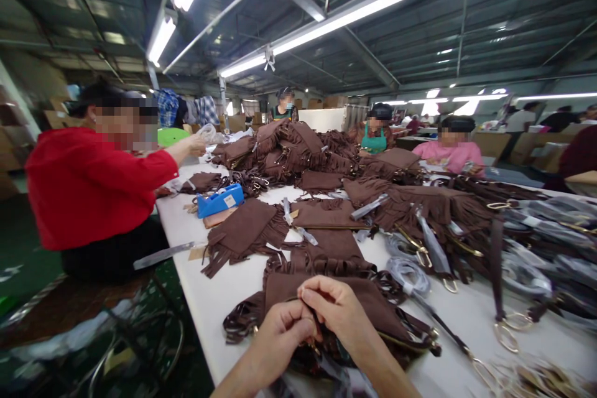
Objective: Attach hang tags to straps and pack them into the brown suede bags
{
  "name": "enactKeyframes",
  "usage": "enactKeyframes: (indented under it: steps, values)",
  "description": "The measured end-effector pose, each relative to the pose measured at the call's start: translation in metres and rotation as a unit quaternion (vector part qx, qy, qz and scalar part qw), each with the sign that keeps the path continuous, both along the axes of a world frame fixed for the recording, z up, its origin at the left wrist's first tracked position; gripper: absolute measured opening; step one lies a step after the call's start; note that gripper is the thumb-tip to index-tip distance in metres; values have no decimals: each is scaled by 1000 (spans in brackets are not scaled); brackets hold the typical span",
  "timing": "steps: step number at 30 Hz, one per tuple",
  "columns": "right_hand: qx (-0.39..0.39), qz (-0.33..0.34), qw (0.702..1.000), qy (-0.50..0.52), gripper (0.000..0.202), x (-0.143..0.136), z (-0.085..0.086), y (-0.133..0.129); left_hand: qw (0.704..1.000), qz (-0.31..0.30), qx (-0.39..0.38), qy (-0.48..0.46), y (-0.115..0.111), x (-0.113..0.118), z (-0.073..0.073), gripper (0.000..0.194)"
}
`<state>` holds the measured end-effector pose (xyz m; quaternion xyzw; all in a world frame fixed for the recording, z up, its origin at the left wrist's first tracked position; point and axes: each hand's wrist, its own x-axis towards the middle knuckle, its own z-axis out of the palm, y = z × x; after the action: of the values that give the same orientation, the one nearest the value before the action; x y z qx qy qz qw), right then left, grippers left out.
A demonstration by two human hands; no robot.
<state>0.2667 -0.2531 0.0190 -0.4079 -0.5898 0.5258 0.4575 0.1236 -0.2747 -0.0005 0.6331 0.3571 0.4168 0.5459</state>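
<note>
A brown fringed bag (380,308) with a gold zip along its near edge lies on the table in front of me. Over its front edge, my left hand (286,326) is closed, thumb and fingers pinched together. My right hand (329,301) meets it from the right, also in a pinch, its fingertips touching the left hand. Whatever small dark piece is between the fingertips is mostly hidden by them. Gold-coloured metal shows just below the left fingers. Dark fringe (245,317) hangs out at the bag's left side.
More brown fringed bags (247,227) and a large heap (298,152) cover the white table (191,283). A blue tape dispenser (220,201) stands left. Plastic-wrapped straps with gold clips (506,336) lie right. A person in red (93,180) sits at the left edge; others work across the table.
</note>
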Motion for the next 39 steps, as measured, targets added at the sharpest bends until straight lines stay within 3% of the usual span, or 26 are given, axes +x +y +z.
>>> enactKeyframes:
  steps: [4,8,12,25,39]
  values:
    - [-5,10,1000,24,31,-1,1,-3,1000,-2,8,-3,0,1,2,27]
    - [-39,21,997,64,38,5,5,-3,997,57,57,-11,3,-5,2,30]
    - [-25,20,999,7,35,11,3,-1,995,94,33,16,6,-10,4,27]
    - [28,29,998,-55,15,11,-1,0,995,89,33,42,8,-7,-3,28]
    - [19,73,997,-31,17,13,-8,1,995,74,31,66,6,-8,-2,25]
